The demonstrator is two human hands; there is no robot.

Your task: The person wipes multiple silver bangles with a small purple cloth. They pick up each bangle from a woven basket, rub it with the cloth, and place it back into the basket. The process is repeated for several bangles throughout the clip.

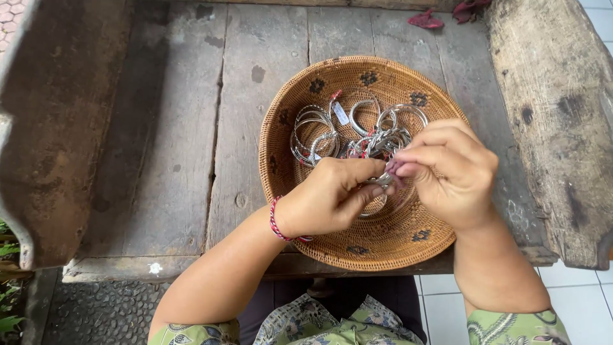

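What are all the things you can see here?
Woven basket: one, tan with dark flower marks, on the wooden bench near its front edge.
Bangles: a pile, too tangled to count, silver, some with red thread and small white tags, inside the basket.
Wooden bench: one, grey-brown weathered planks with raised ends, under the basket.
Red scraps: two or so, dark red, at the bench's back edge.
Floor tiles: pale, lower right; dark pebbled ground lower left.
Wrist cord: one, red and white twisted, on the left wrist.
Sleeves: two, green patterned, bottom edge.
Left hand: pinching a silver bangle over the basket.
Right hand: fingertips meeting the left hand on the same bangle.
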